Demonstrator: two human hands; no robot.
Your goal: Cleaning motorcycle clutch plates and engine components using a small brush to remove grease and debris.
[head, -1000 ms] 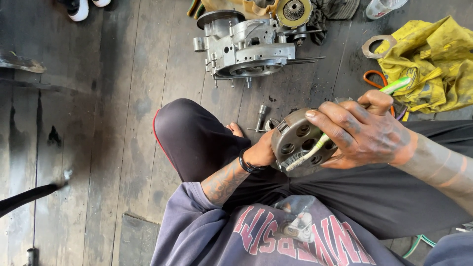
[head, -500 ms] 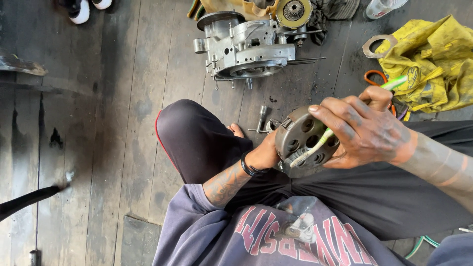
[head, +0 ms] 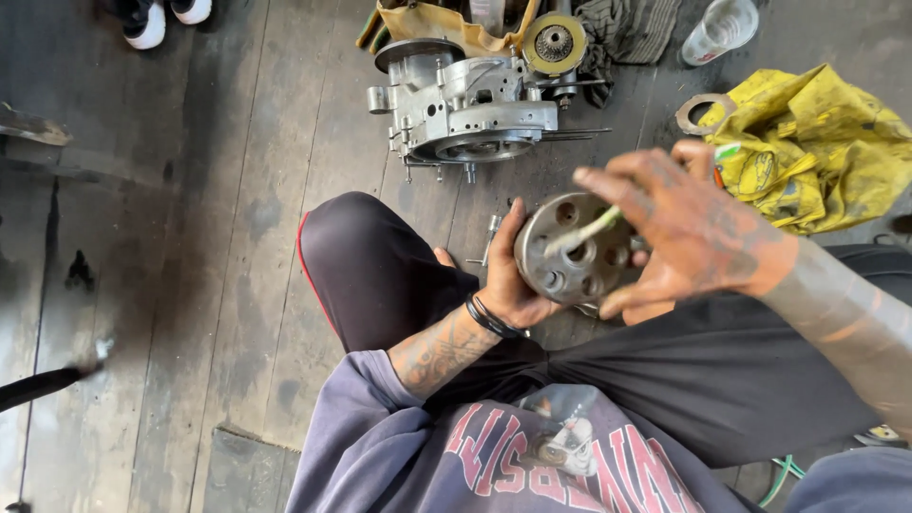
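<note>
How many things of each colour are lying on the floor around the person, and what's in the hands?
Grey metal: 3 - round drum held by left hand and right hand, engine case, ring gasket
Yellow: 1 - cloth
Clear: 1 - plastic cup
White: 2 - shoes
Total: 7

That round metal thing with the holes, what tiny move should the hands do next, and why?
Probably draw the pale brush-like tool across the next hole. The left hand cups the round metal part from its side, face up, and the right hand lays the tool over that face, so more holes lie within easy reach.
</note>
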